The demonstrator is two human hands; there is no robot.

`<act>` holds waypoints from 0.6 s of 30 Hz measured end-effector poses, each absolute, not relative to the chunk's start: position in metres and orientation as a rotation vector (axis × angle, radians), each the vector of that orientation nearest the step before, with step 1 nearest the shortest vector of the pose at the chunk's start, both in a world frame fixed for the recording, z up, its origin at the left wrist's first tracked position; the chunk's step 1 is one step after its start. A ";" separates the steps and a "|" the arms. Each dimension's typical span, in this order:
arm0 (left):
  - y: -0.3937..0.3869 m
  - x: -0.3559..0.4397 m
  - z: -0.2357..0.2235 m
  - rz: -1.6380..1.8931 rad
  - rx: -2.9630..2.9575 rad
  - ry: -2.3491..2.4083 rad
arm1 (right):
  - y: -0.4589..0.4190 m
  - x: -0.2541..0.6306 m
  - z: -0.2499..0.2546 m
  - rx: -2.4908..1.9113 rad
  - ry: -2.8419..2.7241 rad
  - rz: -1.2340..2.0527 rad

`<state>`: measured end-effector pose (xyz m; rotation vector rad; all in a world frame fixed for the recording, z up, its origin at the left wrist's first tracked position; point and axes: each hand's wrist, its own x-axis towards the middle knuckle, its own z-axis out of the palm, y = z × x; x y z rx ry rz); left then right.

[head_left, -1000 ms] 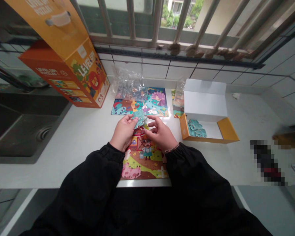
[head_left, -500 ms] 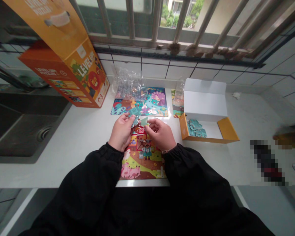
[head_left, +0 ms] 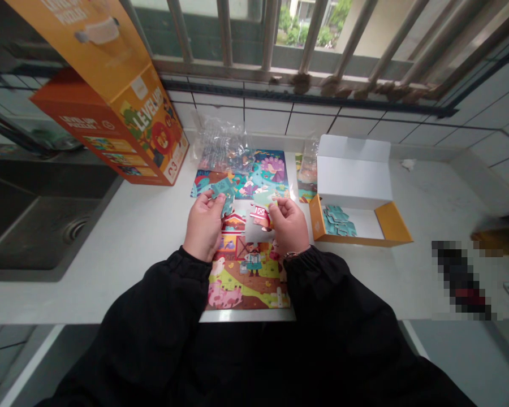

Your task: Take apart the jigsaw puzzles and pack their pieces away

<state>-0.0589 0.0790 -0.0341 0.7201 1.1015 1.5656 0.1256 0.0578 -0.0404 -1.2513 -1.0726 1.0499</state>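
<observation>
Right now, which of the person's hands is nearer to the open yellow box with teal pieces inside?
The right hand. It is just left of the open yellow box, pinching a puzzle piece; the left hand is farther left, with other teal pieces in its grip.

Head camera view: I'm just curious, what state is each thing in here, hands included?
Left hand, closed on teal pieces
Right hand, pinching a puzzle part, picture side up
Farm puzzle, lower part joined, flat on the counter
Clear plastic, crumpled, partly over the animal puzzle
Animal puzzle, lying flat, picture up
Small yellow box, lid open, loose pieces inside
Tall orange box, upright, top flap raised
</observation>
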 end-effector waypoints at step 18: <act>0.056 -0.038 -0.022 1.213 1.449 1.435 | 0.041 0.117 -0.023 -1.265 -1.732 0.347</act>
